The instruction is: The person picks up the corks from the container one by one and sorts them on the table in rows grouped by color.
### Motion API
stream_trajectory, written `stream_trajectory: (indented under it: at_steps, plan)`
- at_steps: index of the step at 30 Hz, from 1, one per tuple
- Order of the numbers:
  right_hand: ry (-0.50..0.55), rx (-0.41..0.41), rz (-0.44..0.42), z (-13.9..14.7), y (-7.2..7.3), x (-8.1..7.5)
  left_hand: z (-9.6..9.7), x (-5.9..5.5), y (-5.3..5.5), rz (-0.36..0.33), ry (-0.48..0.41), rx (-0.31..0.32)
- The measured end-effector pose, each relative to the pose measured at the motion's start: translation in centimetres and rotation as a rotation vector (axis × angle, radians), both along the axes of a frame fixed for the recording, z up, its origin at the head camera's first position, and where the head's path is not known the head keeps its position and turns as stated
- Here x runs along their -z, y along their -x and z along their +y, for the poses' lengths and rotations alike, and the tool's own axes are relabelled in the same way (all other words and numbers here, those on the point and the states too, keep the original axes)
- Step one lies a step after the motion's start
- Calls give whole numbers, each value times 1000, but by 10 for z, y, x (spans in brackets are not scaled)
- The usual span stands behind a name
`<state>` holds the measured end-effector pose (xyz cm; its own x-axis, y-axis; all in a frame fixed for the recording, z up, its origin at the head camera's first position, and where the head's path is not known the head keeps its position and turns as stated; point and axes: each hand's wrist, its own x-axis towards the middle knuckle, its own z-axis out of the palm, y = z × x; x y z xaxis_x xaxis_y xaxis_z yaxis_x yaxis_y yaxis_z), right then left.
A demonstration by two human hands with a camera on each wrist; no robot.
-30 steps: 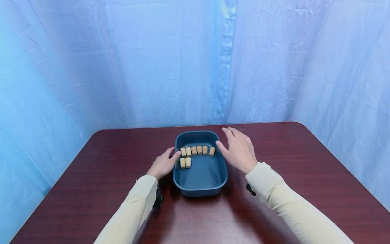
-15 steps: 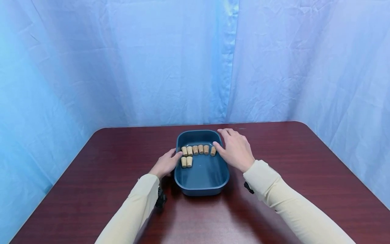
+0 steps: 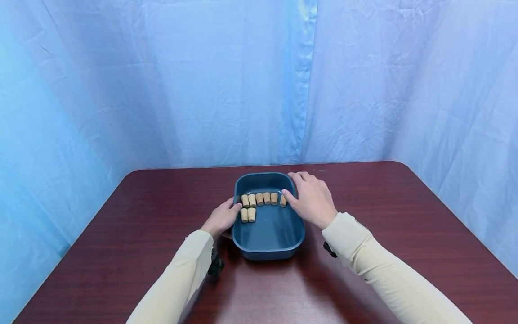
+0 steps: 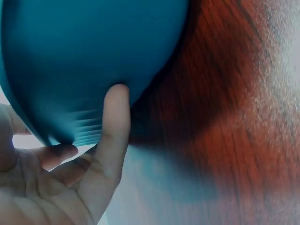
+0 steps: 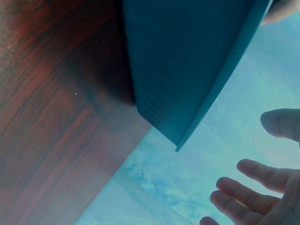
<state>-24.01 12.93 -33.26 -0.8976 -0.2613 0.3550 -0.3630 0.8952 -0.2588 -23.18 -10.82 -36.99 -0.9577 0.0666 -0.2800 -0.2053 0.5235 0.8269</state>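
A dark blue-green plastic bin with rounded corners stands on the table. In it lie several tapered corks, a longer row across the middle and a pair closer to me at the left. My left hand grips the bin's left wall, thumb over the rim. In the left wrist view, one finger presses the ribbed outer side. My right hand hovers at the right rim with fingers spread and thumb reaching over it, beside the last cork. In the right wrist view its fingers are apart from the bin.
The dark red wooden table has rounded far corners. Pale blue curtains hang behind it and at both sides. A black strap device shows under the left wrist.
My right hand has moved slightly left, closer to the bin's right rim. The left hand's thumb has settled at the left rim. The corks keep their places in the bin.
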Motion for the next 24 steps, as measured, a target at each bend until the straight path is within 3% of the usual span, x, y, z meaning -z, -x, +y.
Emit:
stream_trajectory:
  at_steps: [15,24]
  plan:
    - [-27,-1,-10,-2,-1,-4,4,0,3,10,-10,29]
    - [-14,-54,-125,-7,0,-14,0,-7,2,23,113,71]
